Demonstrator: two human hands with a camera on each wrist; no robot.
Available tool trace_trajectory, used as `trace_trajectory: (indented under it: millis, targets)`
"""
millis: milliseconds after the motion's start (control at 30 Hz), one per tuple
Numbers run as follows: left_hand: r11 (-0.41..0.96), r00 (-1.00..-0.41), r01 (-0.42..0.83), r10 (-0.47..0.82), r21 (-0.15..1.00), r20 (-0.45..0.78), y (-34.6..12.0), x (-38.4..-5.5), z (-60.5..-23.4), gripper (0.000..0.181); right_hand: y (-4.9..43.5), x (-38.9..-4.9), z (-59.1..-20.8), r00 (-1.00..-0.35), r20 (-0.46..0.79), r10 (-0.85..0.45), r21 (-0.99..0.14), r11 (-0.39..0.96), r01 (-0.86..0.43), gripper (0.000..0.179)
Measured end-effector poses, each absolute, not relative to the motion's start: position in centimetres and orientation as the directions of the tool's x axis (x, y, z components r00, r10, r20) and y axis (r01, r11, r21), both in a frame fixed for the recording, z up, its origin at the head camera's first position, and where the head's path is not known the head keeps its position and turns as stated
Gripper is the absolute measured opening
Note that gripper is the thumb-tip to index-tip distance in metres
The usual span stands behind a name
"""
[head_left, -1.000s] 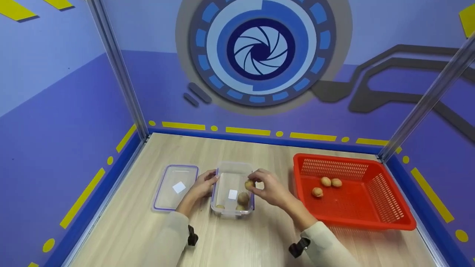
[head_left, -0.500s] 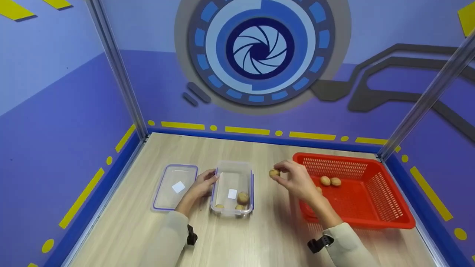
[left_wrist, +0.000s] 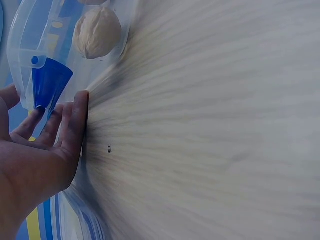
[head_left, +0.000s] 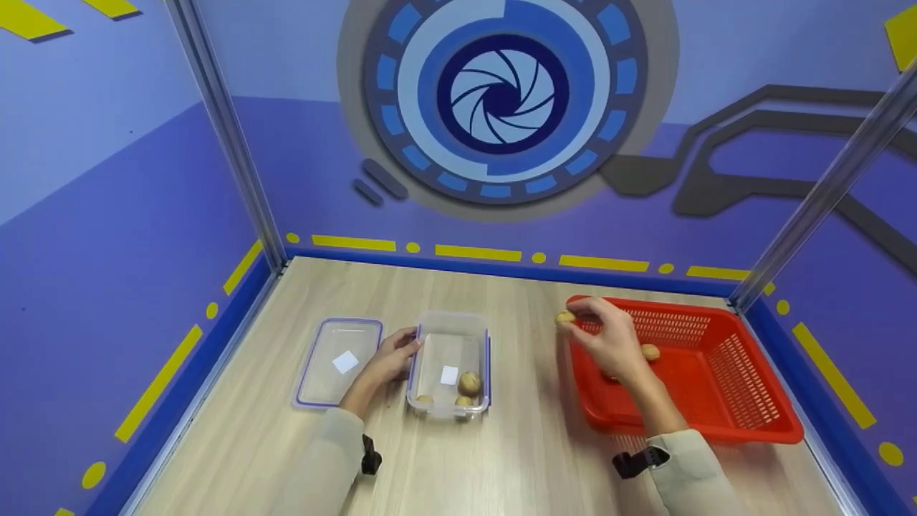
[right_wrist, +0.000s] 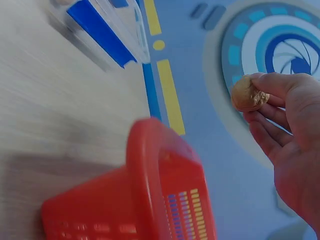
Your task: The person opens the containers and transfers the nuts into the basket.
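Note:
My right hand (head_left: 607,335) pinches a walnut (head_left: 565,317) between thumb and fingers, above the left rim of the red basket (head_left: 716,430). In the right wrist view the walnut (right_wrist: 248,94) shows its wrinkled tan shell at the fingertips. My left hand (head_left: 387,360) rests against the left side of a clear plastic food container (head_left: 453,326), its fingers (left_wrist: 77,117) by the hanging blue latch (left_wrist: 50,82). Inside the container, walnuts (head_left: 469,383) lie near its front end. In the basket one walnut (head_left: 650,352) shows plainly, another partly behind my right wrist.
The container's lid (head_left: 337,387), clear with a purple-blue edge, lies flat left of my left hand. Printed panels (head_left: 301,179) stand around the wooden table (head_left: 523,451) at the back and sides. Bare table separates the container from the basket.
My right hand has carried the walnut from over the container to the right, to above the basket's rim. The left hand and the container stay where they were.

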State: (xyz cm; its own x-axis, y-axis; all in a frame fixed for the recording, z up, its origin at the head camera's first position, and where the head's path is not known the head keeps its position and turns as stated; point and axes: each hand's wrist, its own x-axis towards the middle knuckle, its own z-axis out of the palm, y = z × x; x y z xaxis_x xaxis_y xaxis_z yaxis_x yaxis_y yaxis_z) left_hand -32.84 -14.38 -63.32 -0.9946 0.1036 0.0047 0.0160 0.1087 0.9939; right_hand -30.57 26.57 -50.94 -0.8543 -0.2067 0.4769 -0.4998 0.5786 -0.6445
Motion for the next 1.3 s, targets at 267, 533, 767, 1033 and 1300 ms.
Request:
trace_trajectory:
  millis: [267, 533, 767, 1033, 1300]
  targets:
    - [0.089, -0.995, -0.007, 0.103, 0.996, -0.016, -14.3, -33.0, -63.5, 0.043, 28.9, -31.1, -52.0, -0.901, 0.430, -0.065, -0.726, 0.568, -0.388, 0.035]
    - [0.098, -0.991, -0.008, 0.136, 0.995, -0.021, -14.5, -32.6, -63.1, 0.046, 30.4, -32.3, -54.1, -0.913, 0.404, 0.053, -0.797, 0.509, -0.324, 0.036]
    - [0.084, -0.992, 0.002, 0.122, 0.996, -0.009, -14.3, -32.7, -63.2, 0.046, 31.2, -33.2, -55.6, -0.927, 0.351, 0.136, -0.847, 0.469, -0.252, 0.033]
    - [0.118, -0.995, 0.023, 0.100, 0.993, 0.011, -14.0, -32.7, -62.6, 0.043, 31.5, -34.0, -56.6, -0.934, 0.319, 0.161, -0.841, 0.502, -0.201, 0.034]
    - [0.140, -0.991, 0.009, 0.134, 0.990, -0.010, -14.6, -32.8, -63.3, 0.045, 31.6, -34.4, -57.7, -0.940, 0.305, 0.149, -0.845, 0.497, -0.195, 0.034]
